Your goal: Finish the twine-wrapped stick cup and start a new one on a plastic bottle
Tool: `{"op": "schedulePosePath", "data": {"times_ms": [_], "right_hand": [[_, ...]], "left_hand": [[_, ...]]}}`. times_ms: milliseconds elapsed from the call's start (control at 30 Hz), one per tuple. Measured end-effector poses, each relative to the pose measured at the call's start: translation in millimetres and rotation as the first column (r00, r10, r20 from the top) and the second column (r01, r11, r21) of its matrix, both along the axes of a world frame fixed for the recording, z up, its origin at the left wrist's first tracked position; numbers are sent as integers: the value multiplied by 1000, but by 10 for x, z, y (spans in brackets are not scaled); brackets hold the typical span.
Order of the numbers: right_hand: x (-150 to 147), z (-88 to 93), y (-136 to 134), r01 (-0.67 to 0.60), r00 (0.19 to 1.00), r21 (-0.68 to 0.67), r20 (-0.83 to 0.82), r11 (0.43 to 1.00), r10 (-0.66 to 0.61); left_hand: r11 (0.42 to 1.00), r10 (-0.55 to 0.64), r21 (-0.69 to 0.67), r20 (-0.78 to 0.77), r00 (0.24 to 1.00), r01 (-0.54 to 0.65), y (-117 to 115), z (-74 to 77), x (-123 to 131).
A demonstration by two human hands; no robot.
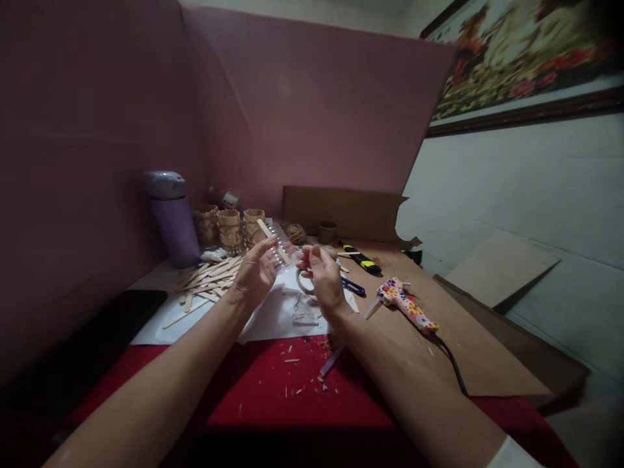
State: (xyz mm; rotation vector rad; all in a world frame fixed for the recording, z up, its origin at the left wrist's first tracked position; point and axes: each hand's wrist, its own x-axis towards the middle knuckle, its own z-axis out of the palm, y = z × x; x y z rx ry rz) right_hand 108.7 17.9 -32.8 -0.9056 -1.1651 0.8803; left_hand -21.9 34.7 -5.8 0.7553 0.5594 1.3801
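My left hand (258, 268) is closed around a clear, ribbed plastic bottle piece (284, 242). A flat wooden craft stick (273, 240) lies slantwise along its side, near my left thumb. My right hand (324, 276) is just right of the bottle piece with its fingers curled in; what they hold, if anything, is hidden. Beneath the right hand, a roll of tape (303, 283) rests on white paper (260, 330). To the left of my left hand lies a loose heap of craft sticks (207, 279).
Behind the heap stand several decorated wooden cups (229, 229) and a purple tumbler (173, 224). On the cardboard (468, 344) at right lie a flowered glue gun (407, 304) with a cord, a black-yellow cutter (363, 260) and a blue cutter (353, 286). Scraps dot the red cloth (263, 390).
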Motion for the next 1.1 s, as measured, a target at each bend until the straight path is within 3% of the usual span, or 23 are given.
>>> {"op": "schedulePosePath", "data": {"times_ms": [100,233,433,733,967,1100], "right_hand": [[26,-12,32,117,993,37,4,992,-117],[61,-18,42,152,987,113,36,982,-157],[104,-9,53,223,971,144,59,964,-234],[121,-8,71,233,963,147,102,961,-249],[126,-37,91,217,966,139,115,966,-234],[113,-45,101,203,971,94,111,975,-213]], "left_hand": [[1000,-9,7,-7,1000,9,-12,13,-2],[999,-5,41,-36,999,6,5,-5,-8],[953,226,258,-261,939,-158,133,-93,-69],[949,281,276,-523,804,-152,374,-380,-120],[935,321,290,-449,834,-203,365,-378,-158],[928,329,336,-529,782,-163,387,-389,-163]]}}
